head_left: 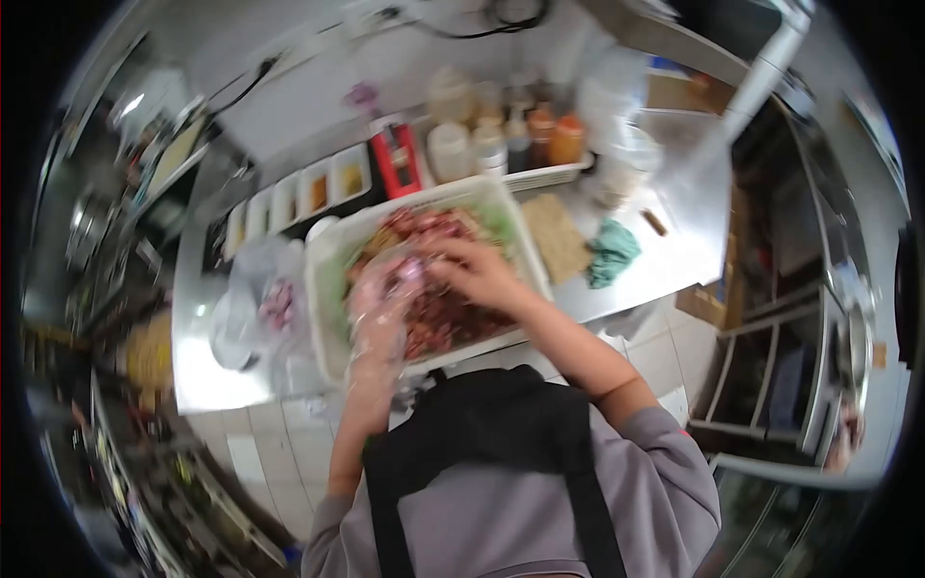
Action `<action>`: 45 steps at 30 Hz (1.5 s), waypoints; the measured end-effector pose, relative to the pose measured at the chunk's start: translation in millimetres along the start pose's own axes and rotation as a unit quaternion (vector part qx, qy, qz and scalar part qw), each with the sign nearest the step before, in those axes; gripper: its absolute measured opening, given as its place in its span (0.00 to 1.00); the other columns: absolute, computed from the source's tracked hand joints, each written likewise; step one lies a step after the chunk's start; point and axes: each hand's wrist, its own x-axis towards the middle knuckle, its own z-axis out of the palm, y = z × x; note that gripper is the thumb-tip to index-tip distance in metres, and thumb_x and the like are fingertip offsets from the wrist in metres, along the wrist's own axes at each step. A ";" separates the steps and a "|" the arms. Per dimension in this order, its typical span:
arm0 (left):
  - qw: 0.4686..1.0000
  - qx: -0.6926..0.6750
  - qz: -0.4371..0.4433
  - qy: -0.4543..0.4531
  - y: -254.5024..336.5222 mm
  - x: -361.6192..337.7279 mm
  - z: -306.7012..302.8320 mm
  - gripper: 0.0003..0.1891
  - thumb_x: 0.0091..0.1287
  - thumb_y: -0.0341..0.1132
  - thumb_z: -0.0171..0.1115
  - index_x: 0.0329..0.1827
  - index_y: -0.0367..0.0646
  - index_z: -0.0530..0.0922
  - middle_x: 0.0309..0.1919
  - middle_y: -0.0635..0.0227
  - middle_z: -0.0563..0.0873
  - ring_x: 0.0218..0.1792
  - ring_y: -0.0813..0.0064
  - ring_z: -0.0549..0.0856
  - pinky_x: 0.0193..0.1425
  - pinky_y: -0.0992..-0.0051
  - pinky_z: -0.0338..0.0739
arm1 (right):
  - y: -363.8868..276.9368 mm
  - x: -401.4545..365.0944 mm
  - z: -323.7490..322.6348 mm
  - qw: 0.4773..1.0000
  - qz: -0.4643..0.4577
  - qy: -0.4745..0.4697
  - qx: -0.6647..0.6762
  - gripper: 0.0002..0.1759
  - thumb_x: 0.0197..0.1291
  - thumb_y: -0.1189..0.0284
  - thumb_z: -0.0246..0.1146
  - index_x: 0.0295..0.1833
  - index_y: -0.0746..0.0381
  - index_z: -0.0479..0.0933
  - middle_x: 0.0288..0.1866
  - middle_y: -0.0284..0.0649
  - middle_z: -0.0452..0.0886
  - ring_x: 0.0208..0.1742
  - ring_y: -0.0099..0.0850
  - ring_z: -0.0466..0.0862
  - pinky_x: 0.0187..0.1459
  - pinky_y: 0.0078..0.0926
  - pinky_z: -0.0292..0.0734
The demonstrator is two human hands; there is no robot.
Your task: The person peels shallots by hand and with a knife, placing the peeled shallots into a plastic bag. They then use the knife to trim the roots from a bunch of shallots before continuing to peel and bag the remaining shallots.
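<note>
While the left hand (379, 287) and the right hand (479, 276) come together over the tub (320, 308) at the middle of the frame, the step in hand looks like settling the clear glove (374, 354) on the left one, though blur leaves room for handling the meat (434, 337) instead. The meat lies in the tub, below and around the hands, on the desk (207, 383). A sensible next move calls for a snug glove and the bare right fingers clear of the meat. The right hand is half curled, its fingertips at the left hand (seemingly touching it); whether it pinches the plastic, I cannot tell. How far the left hand is spread, or whether it grips anything, is too blurred to judge.
</note>
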 end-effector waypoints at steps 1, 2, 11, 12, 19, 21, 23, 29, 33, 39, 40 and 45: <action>1.000 0.022 0.001 -0.006 -3.5 3.4 -2.7 0.21 0.57 0.29 0.67 0.53 0.33 0.74 0.50 0.60 0.79 0.51 0.70 0.79 0.59 0.72 0.73 | 2.0 0.5 -0.3 1.000 -0.008 0.000 -0.002 0.17 0.64 0.72 0.58 0.58 0.62 0.75 0.55 0.40 0.80 0.59 0.29 0.76 0.60 0.27 0.68; 0.996 -0.087 -0.023 -0.003 6.7 -0.6 6.0 0.20 0.58 0.28 0.66 0.52 0.33 0.73 0.50 0.60 0.79 0.51 0.70 0.79 0.58 0.71 0.75 | 4.9 1.1 -1.7 1.000 -0.017 0.008 -0.008 0.18 0.64 0.72 0.57 0.59 0.61 0.74 0.56 0.41 0.79 0.59 0.29 0.76 0.61 0.27 0.68; 0.991 -0.133 -0.033 0.000 0.8 0.5 1.2 0.19 0.59 0.24 0.64 0.54 0.36 0.72 0.48 0.60 0.79 0.45 0.70 0.82 0.51 0.71 0.80 | -13.3 -2.6 -4.5 0.997 0.051 -0.065 -0.001 0.26 0.64 0.70 0.60 0.66 0.60 0.65 0.48 0.40 0.80 0.43 0.23 0.77 0.51 0.23 0.71; 0.990 -0.135 -0.032 -0.008 0.6 -0.3 0.8 0.19 0.59 0.25 0.64 0.54 0.36 0.72 0.48 0.61 0.79 0.45 0.71 0.82 0.51 0.71 0.80 | -13.8 -3.4 -3.2 0.998 0.032 -0.052 0.020 0.24 0.64 0.71 0.60 0.65 0.60 0.67 0.48 0.40 0.80 0.44 0.23 0.77 0.52 0.23 0.71; 0.994 -0.097 -0.019 -0.042 10.5 -0.4 7.9 0.16 0.64 0.28 0.60 0.55 0.37 0.75 0.51 0.64 0.80 0.49 0.75 0.80 0.54 0.73 0.78 | -3.5 -3.4 -3.3 1.000 -0.005 -0.012 -0.013 0.17 0.63 0.72 0.61 0.57 0.63 0.76 0.55 0.41 0.80 0.55 0.30 0.78 0.58 0.27 0.69; 0.995 -0.084 -0.026 -0.041 19.0 -0.8 12.1 0.17 0.64 0.29 0.60 0.55 0.37 0.75 0.50 0.64 0.80 0.48 0.75 0.81 0.53 0.73 0.78 | -1.2 -2.6 -3.9 1.000 0.020 0.001 0.013 0.17 0.62 0.71 0.62 0.56 0.63 0.77 0.56 0.43 0.80 0.58 0.31 0.77 0.61 0.28 0.68; 0.996 -0.070 -0.034 -0.042 17.2 0.0 13.6 0.17 0.64 0.30 0.60 0.55 0.36 0.74 0.49 0.64 0.80 0.47 0.75 0.81 0.52 0.73 0.78 | -2.6 -3.4 -4.5 0.999 0.044 0.007 0.028 0.17 0.62 0.71 0.62 0.56 0.63 0.77 0.55 0.42 0.80 0.58 0.30 0.77 0.60 0.28 0.68; 0.985 -0.164 -0.046 -0.015 0.1 5.5 6.1 0.16 0.65 0.31 0.60 0.55 0.36 0.75 0.50 0.64 0.80 0.49 0.73 0.81 0.54 0.73 0.78 | -7.7 -1.4 -0.6 0.999 0.026 -0.013 0.029 0.17 0.62 0.73 0.61 0.57 0.62 0.77 0.52 0.40 0.82 0.55 0.28 0.78 0.59 0.25 0.69; 0.991 -0.122 -0.060 -0.004 2.3 5.6 5.0 0.15 0.65 0.29 0.61 0.54 0.36 0.75 0.51 0.63 0.80 0.50 0.72 0.81 0.54 0.74 0.79 | -12.2 -1.0 0.6 0.997 0.071 0.001 0.028 0.17 0.63 0.74 0.61 0.57 0.62 0.77 0.53 0.38 0.82 0.56 0.26 0.78 0.59 0.24 0.68; 0.980 -0.164 -0.110 0.035 4.2 6.0 3.0 0.17 0.64 0.28 0.61 0.56 0.35 0.73 0.50 0.61 0.80 0.49 0.71 0.82 0.54 0.77 0.79 | -0.7 1.4 -2.7 0.996 0.038 0.065 0.037 0.17 0.62 0.74 0.62 0.57 0.64 0.77 0.55 0.37 0.81 0.56 0.23 0.76 0.59 0.22 0.68; 0.969 -0.207 -0.130 0.034 2.2 7.7 0.2 0.18 0.65 0.28 0.61 0.57 0.35 0.72 0.50 0.60 0.80 0.50 0.70 0.81 0.55 0.78 0.79 | -1.0 1.5 -3.0 0.995 0.049 0.072 0.038 0.17 0.62 0.73 0.62 0.56 0.64 0.77 0.55 0.37 0.81 0.57 0.24 0.76 0.59 0.22 0.68; 0.946 -0.309 -0.095 0.028 -11.5 12.6 -10.9 0.20 0.66 0.32 0.61 0.59 0.36 0.70 0.53 0.60 0.78 0.54 0.69 0.79 0.54 0.79 0.79 | -1.8 0.2 -0.9 0.997 0.048 0.050 0.017 0.21 0.63 0.72 0.61 0.62 0.62 0.72 0.59 0.40 0.78 0.58 0.27 0.76 0.59 0.24 0.68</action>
